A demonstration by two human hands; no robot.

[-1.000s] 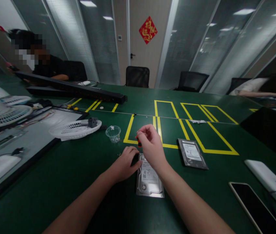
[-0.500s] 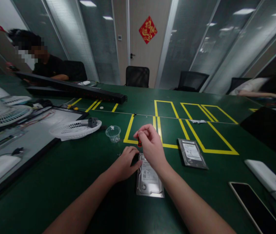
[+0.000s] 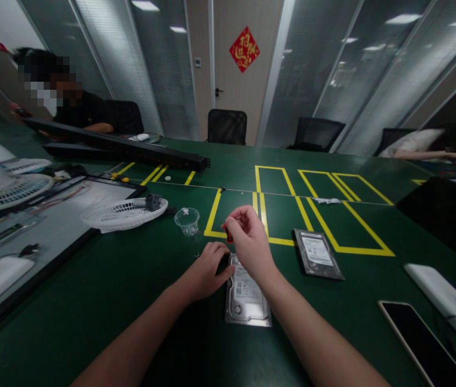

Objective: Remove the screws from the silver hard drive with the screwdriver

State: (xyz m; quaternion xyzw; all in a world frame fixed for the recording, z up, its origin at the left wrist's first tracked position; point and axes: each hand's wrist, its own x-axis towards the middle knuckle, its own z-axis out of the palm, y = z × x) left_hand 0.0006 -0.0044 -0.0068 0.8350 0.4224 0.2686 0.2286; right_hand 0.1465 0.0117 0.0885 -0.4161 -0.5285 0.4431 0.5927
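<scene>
A silver hard drive (image 3: 247,296) lies flat on the green table right in front of me. My right hand (image 3: 250,242) is closed round a small screwdriver with a red and black handle (image 3: 229,235), held upright over the drive's far left corner. My left hand (image 3: 204,270) rests curled on the table against the drive's left edge, its fingers pressed at that same corner. A second hard drive (image 3: 317,253) lies to the right, beside the yellow tape lines.
A clear plastic cup (image 3: 187,221) and a white fan grille (image 3: 125,213) sit to the left. A phone (image 3: 421,341) and a white box (image 3: 446,307) lie at the right. A long black power strip (image 3: 131,150) crosses the back. Other people sit at the far left and right.
My right hand has shifted its fingers slightly on the screwdriver handle. Both hands and the drive stay in the same place.
</scene>
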